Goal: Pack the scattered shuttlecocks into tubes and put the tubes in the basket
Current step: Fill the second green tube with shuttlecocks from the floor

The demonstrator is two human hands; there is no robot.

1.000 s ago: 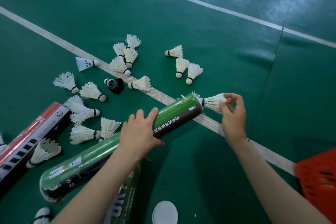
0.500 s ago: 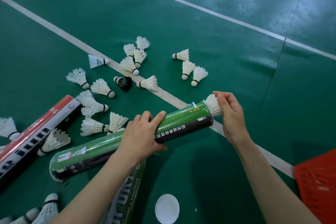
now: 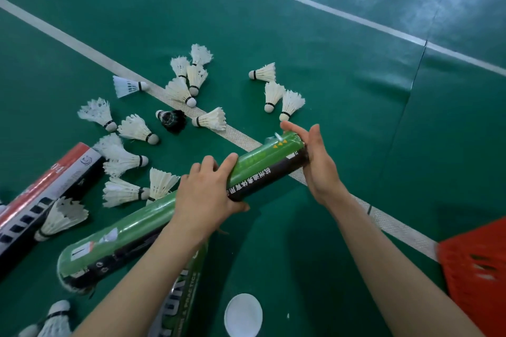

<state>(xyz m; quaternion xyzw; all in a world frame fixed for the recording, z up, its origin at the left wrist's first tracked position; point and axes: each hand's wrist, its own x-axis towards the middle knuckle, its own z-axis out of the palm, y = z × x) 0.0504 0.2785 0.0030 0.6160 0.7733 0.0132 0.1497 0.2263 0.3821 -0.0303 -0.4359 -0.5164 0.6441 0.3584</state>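
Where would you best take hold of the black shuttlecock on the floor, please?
Grip the black shuttlecock by its cork, probably pinching from the left: it lies on its side, cork pointing left and free, while the flimsy feathers flare right.

Green court floor [image 3: 342, 117] crossed by white lines [image 3: 54, 33] (seam [image 3: 413, 85] at right).

One view here, a wide-angle camera worn on the head, tipped forward and down onto the green floor [image 3: 342, 90]. It sits close in: both forearms fill the bottom edge, and the left hand [image 3: 208, 194] and right hand [image 3: 315, 164] meet on the green tube [image 3: 254, 161] at centre frame. The orange basket [image 3: 479, 268] is cut by the right edge, the red-and-white tube [image 3: 54, 186] by the left.
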